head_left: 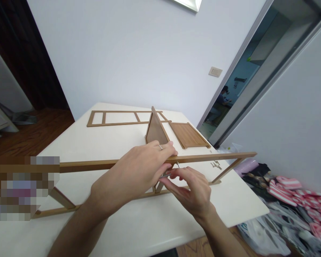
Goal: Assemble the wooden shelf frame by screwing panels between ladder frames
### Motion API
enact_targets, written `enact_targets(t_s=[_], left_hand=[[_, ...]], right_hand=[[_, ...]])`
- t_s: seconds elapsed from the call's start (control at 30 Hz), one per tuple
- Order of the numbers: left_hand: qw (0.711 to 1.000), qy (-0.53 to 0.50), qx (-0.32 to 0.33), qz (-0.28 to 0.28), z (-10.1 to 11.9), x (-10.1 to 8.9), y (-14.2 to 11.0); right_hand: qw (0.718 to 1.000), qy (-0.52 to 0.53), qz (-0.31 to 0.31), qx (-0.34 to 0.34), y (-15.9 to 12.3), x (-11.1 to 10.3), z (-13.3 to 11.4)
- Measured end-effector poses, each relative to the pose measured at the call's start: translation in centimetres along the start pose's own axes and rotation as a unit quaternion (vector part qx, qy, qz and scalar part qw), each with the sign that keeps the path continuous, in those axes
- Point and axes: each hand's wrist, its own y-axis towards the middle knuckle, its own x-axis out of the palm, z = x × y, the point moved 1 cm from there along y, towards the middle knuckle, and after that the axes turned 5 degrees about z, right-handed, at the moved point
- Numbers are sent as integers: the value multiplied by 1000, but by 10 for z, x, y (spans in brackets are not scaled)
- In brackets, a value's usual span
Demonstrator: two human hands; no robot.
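A long wooden frame [216, 156] with crossbars stands on its edge across the table. My left hand [139, 167] is closed over its upper rail, near where a wooden panel [156, 128] meets the frame. Just below that rail, my right hand [192, 189] pinches a thin metal hex key [165, 175]. A small metal shank [178, 164] shows under the rail beside my right fingertips. The fingers partly cover this joint, so how the key sits there cannot be made out.
On the white table [117, 142] lie a second ladder-like frame [120, 124], another wooden panel [189, 135] and several small metal fasteners [216, 165]. Striped cloth [289, 189] and plastic bags [262, 228] are heaped at the right. A person [219, 103] sits beyond the doorway.
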Motion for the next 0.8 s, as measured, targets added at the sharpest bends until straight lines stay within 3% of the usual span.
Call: enact_targets(t_s=[0.5,0.8], left_hand=[[998,1,57,24,-10,4,0],[997,-70,-10,-8,7,-9,2]], right_hand=[[998,-42,37,-23,7,-2,-1],[995,-60,69,-32,12,-3,-2]])
